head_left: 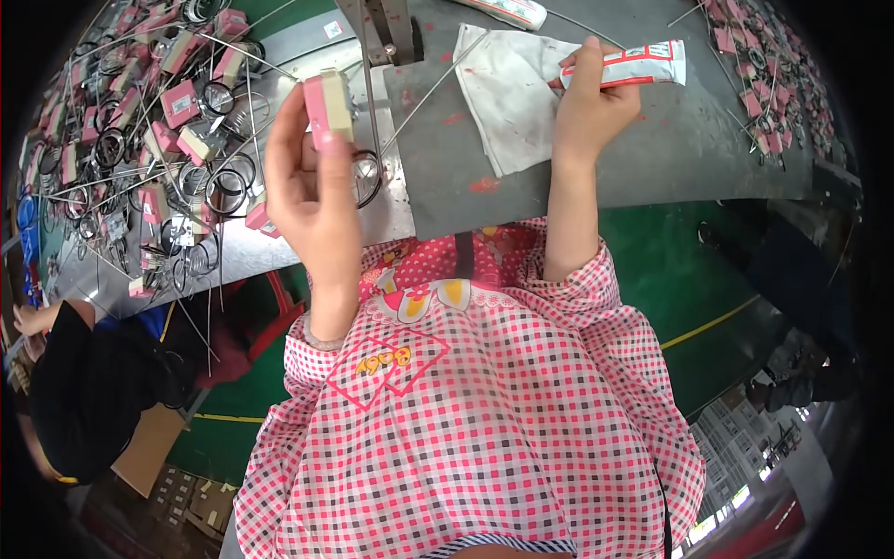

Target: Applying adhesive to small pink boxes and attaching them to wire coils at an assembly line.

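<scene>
My left hand [315,210] is closed round a pink-and-cream thermostat [327,108], a small block with metal on one side, lifted above the bench at the edge of the metal plate. A dark wire coil [369,179] hangs beside that hand; whether it belongs to the held thermostat I cannot tell. My right hand [593,121] grips a white-and-red squeeze tube [656,65], held nearly level above a creased white cloth [507,116]. The tube's narrow end points left, partly behind my fingers. Red smears [484,185] mark the grey bench mat [438,200] by the cloth.
Many pink thermostats [179,102] with coiled, springy wires are heaped on the left. A similar pile [768,93] lies at the far right. A metal upright [386,33] stands behind my left hand; another tube [512,11] lies beyond the cloth. A person's dark sleeve [84,391] is at lower left.
</scene>
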`<state>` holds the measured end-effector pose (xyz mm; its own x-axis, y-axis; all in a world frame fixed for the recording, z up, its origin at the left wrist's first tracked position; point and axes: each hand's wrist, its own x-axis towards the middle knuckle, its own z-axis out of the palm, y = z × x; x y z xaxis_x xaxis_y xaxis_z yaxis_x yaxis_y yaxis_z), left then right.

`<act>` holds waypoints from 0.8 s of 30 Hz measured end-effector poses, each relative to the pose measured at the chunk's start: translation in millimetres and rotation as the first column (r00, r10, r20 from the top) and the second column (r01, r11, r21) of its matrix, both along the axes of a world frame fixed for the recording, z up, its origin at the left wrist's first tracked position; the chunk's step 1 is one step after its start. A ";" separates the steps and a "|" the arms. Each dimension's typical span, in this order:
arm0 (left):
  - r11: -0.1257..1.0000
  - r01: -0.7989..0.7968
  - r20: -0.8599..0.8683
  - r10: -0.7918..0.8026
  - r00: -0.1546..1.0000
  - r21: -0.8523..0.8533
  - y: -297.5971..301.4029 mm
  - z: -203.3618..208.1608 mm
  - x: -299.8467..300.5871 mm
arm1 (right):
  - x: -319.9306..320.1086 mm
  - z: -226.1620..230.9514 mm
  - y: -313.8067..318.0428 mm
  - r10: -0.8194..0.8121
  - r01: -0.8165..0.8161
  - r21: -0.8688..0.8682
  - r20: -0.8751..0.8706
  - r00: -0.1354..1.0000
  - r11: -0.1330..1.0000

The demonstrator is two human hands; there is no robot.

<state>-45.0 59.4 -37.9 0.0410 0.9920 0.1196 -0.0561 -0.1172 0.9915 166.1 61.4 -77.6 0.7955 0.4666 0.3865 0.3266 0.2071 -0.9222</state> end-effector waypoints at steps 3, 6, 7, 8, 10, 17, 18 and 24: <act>0.997 -0.013 0.196 0.026 0.980 -0.071 5.2 -2.5 -2.9 | 4.9 -2.0 -4.8 -0.047 0.047 -0.005 0.001 0.999 0.999; 0.996 0.047 0.267 -0.026 0.963 -0.074 6.9 -6.2 -10.9 | 7.4 -1.8 -15.5 -0.130 0.131 -0.012 0.048 0.990 0.991; 0.991 0.072 0.227 -0.044 0.973 -0.113 7.5 -6.9 -10.6 | 8.0 -0.9 -19.4 -0.149 0.150 -0.016 0.070 0.986 0.989; 0.984 0.094 0.188 -0.065 0.980 -0.151 8.5 -6.7 -10.8 | 8.3 -0.6 -22.5 -0.146 0.147 -0.022 0.068 0.987 0.989; 0.976 0.177 0.096 -0.165 0.982 -0.129 5.3 -8.7 -3.5 | 7.2 0.5 -29.2 -0.187 0.184 0.057 0.052 0.981 0.981; 0.934 0.245 -0.587 -0.048 0.808 0.261 -0.8 -21.9 15.7 | -22.9 29.0 -46.9 0.008 0.025 0.161 -0.202 0.979 0.987; 0.930 0.252 -0.687 0.001 0.727 0.267 0.9 -22.4 17.1 | -27.8 30.4 -47.5 0.093 -0.035 0.196 -0.293 0.952 0.980; 0.922 0.329 -0.801 -0.037 0.598 0.203 3.6 -15.2 22.0 | -44.1 11.1 -39.1 0.276 -0.235 0.154 -0.368 0.888 0.960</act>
